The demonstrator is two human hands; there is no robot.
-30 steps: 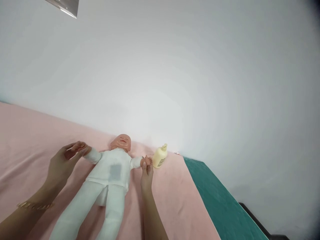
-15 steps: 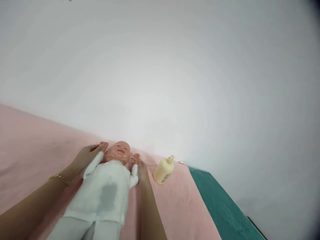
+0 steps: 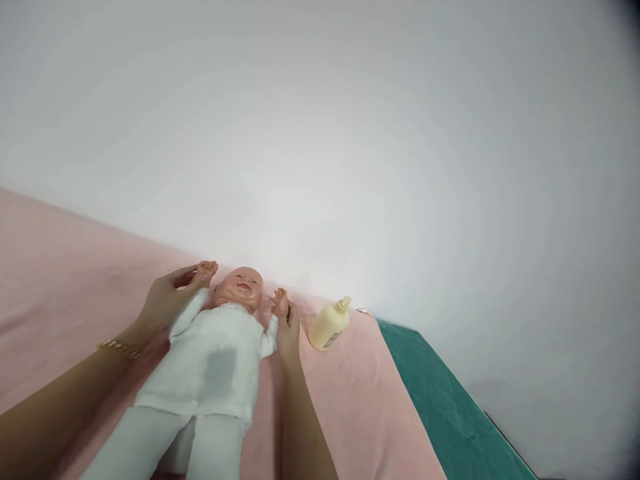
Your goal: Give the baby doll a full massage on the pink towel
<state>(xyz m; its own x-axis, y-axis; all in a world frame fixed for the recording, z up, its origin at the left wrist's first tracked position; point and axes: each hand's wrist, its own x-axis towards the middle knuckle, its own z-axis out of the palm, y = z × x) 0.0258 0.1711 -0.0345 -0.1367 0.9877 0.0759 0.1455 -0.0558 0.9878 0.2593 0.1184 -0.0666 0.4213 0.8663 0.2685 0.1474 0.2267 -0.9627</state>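
Note:
A baby doll (image 3: pixel 220 360) in a white top and white trousers lies on its back on a pink sheet (image 3: pixel 360 400), its head toward the wall. My left hand (image 3: pixel 170 293) is closed on the doll's hand at the left of its head. On the other side, my right hand (image 3: pixel 289 327) grips the doll's other hand or wrist between thumb and fingers. Both doll arms are bent upward beside the head. A blurred grey patch covers part of the top's front. The doll's feet fall outside the view.
A pale yellow pump bottle (image 3: pixel 329 325) stands on the sheet to the right of my right hand. Beyond the pink edge lies a green surface (image 3: pixel 450 400). The white wall (image 3: pixel 320 133) rises behind the bed-like surface.
The whole scene sits slightly higher in view, and more of the doll's legs shows. Both doll hands are still held, raised a little more beside the head.

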